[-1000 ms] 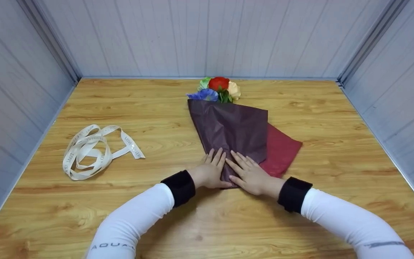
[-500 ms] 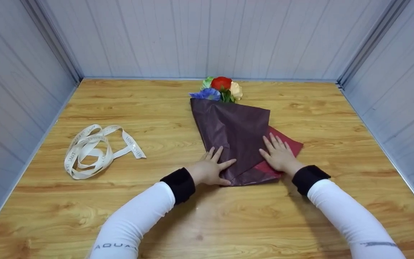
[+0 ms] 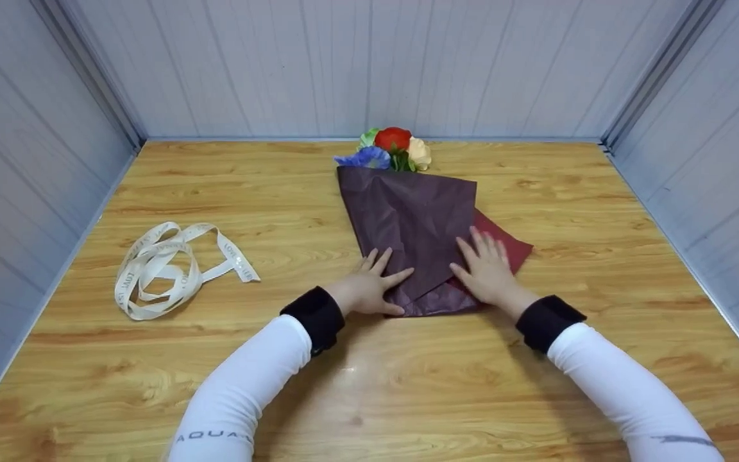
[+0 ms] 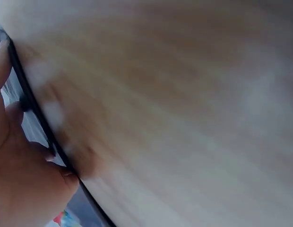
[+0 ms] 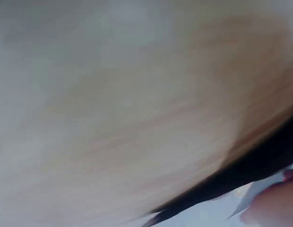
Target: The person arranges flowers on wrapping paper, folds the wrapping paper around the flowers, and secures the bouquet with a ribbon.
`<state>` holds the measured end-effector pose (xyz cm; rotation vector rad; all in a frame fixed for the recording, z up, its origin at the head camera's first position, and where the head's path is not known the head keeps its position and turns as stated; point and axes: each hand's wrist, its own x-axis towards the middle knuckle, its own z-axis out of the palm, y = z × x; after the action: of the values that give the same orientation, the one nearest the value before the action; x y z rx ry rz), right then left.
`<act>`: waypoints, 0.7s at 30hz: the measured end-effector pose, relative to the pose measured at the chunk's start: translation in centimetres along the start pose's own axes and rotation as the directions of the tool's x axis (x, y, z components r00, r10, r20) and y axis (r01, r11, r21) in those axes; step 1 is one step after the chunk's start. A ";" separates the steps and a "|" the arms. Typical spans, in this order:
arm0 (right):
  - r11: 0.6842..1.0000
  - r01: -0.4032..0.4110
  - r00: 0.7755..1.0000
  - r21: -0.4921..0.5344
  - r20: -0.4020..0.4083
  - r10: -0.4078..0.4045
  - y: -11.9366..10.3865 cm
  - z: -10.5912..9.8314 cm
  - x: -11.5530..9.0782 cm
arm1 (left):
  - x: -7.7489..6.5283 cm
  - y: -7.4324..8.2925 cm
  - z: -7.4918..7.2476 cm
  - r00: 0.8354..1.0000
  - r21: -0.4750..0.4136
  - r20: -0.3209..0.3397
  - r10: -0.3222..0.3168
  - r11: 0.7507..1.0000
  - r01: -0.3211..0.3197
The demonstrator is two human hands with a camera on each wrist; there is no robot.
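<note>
A bundle of flowers, with red [image 3: 393, 138], blue [image 3: 367, 158], cream and green blooms, pokes out of the far end of a dark purple wrapping paper [image 3: 430, 212]. Under its right side a sheet of red paper [image 3: 507, 240] sticks out. My left hand [image 3: 366, 289] lies with spread fingers on the paper's lower left edge. Flat across the right edge, over both purple and red paper, rests my right hand [image 3: 488, 273]. Between the hands a lower purple flap shows. In the left wrist view only part of my left hand [image 4: 28, 184] appears, and the right wrist view is mostly blurred.
A loosely looped white printed ribbon [image 3: 158, 273] lies on the wooden table [image 3: 369, 398] to the left. Grey panel walls [image 3: 369, 70] enclose the table at the back and both sides.
My right hand has moved from the paper's lower middle to its right edge, and the lower flap has come into view. The whole bundle has slid slightly away from me with both hands.
</note>
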<state>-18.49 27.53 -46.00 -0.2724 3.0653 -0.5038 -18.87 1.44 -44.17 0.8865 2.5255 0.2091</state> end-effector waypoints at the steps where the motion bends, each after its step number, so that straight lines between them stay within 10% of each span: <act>1: 0.998 -0.059 0.998 -0.001 0.014 0.059 0.3 -0.3 0.2 | 0.0 0.0 0.0 1.000 0.005 -0.004 0.003 1.000 -0.003; 7: 0.878 -0.455 0.890 0.149 0.103 0.443 3.6 -2.7 0.7 | -0.6 0.5 0.2 0.995 0.104 -0.041 0.086 0.991 -0.082; 15: 0.779 -0.472 0.865 0.412 0.047 0.499 4.5 -3.4 0.9 | -1.1 1.8 1.0 0.955 0.284 -0.162 0.250 0.938 -0.197; 17: 0.697 -0.496 0.839 0.517 0.080 0.538 4.4 -3.4 0.9 | -1.2 2.3 1.1 0.942 0.340 -0.174 0.286 0.916 -0.215; 21: 0.426 -0.519 0.785 0.741 0.216 0.581 3.9 -3.4 0.8 | -1.5 3.0 1.5 0.924 0.401 -0.199 0.325 0.888 -0.226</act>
<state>-20.08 32.09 -44.05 0.7782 2.3847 -1.6707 -15.42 2.80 -44.12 1.4633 2.7197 -0.0773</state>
